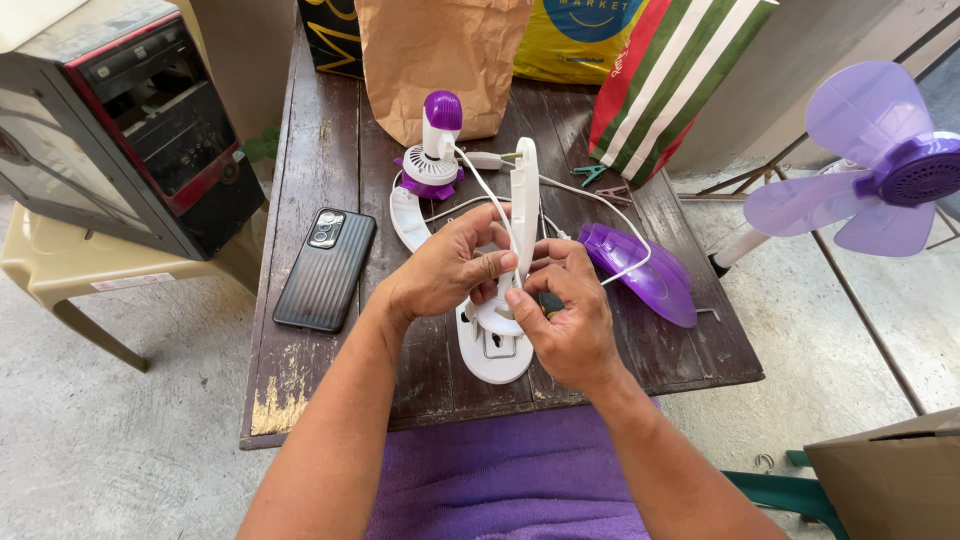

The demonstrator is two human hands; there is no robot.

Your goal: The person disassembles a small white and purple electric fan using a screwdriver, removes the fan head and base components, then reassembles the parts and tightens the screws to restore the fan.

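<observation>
A white plastic fan base [497,340] lies on the dark wooden table [330,150], with a white upright piece [524,195] rising from it. My left hand [445,270] pinches a white cord [480,185] at the top of that base. My right hand [570,315] grips the base's right side, fingers curled around it. Behind them stand a small white and purple fan motor [436,140] and a curved white shell piece [408,220]. A purple cover [640,270] lies to the right of my hands.
A black phone [326,268] lies left of my hands. A brown paper bag [440,55], a yellow bag [575,35] and a striped bag [670,70] stand at the back. A computer case [120,120] sits left on a plastic chair; a purple standing fan [880,160] right; a cardboard box [890,480].
</observation>
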